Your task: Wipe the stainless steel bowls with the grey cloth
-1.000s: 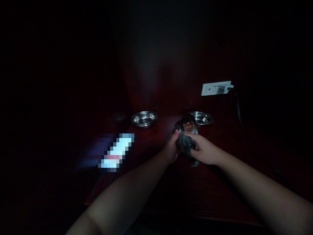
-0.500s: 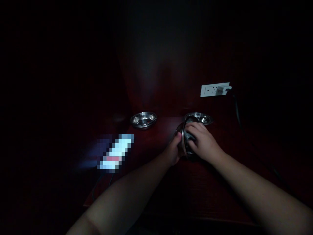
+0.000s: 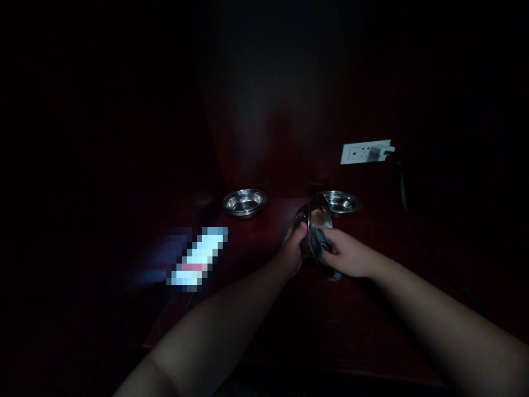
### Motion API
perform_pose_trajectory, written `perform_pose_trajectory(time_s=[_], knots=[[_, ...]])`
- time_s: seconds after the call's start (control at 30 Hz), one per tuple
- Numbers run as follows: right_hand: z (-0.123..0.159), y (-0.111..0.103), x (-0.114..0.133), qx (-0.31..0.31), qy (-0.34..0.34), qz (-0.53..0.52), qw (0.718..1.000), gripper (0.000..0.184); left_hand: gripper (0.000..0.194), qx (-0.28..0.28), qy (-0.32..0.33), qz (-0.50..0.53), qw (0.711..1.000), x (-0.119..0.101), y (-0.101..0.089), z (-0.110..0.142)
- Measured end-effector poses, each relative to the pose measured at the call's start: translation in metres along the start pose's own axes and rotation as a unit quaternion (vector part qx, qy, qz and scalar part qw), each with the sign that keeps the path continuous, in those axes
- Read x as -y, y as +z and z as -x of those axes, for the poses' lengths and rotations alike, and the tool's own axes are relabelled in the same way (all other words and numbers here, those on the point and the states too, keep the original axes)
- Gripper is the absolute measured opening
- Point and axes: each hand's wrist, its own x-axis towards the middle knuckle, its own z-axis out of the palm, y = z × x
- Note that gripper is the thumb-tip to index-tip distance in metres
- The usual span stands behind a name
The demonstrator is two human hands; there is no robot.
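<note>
A shiny metal bowl (image 3: 321,212) is tipped on its side above the dark red table, its mouth facing right. My left hand (image 3: 294,251) grips it from outside, thumb near the rim. Inside the bowl's lower part, my right hand (image 3: 347,252) presses a dark patterned cloth (image 3: 320,245) against the metal; its fingertips are hidden. A corner of the cloth hangs out below the rim. Just behind stands a shallow metal dish (image 3: 345,204), partly covered by the bowl. Another stack of shallow metal dishes (image 3: 244,203) sits to the left.
A lit, pixelated screen (image 3: 199,259) lies on the left of the table, with a thin cable near it. On the back wall is a white socket plate (image 3: 366,152) with a plug and a dark cable (image 3: 402,187) running down. The surroundings are very dark.
My right hand has moved down inside the bowl with the cloth, uncovering the upper inner wall. The left hand keeps its hold, and the bowl has barely shifted.
</note>
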Motion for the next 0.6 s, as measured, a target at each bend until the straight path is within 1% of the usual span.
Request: perform_pose_trajectory(time_s=[0.1,0.2,0.3,0.4,0.5,0.6], knots=[[0.002,0.003,0.001,0.000,0.003,-0.078,0.997,0.014,0.064,0.005,-0.016,-0.007,1.000,-0.001,0.002,0.000],[0.003,0.005,0.002,-0.027,-0.012,-0.093,0.995,0.013,0.067,0.013,-0.038,-0.012,0.999,-0.001,0.003,0.001],[0.003,0.010,0.004,-0.075,-0.024,-0.071,0.994,0.010,0.070,0.021,-0.060,-0.013,0.998,0.000,0.003,0.001],[0.004,0.015,0.003,-0.136,-0.038,-0.037,0.989,0.008,0.071,0.027,-0.064,-0.008,0.998,0.000,0.004,0.003],[0.003,0.017,0.000,-0.203,-0.049,0.025,0.978,0.009,0.074,0.030,-0.081,-0.020,0.996,-0.002,0.007,0.005],[0.001,0.012,-0.001,-0.253,-0.049,0.095,0.962,0.010,0.074,0.047,-0.080,-0.033,0.995,-0.003,0.009,0.008]])
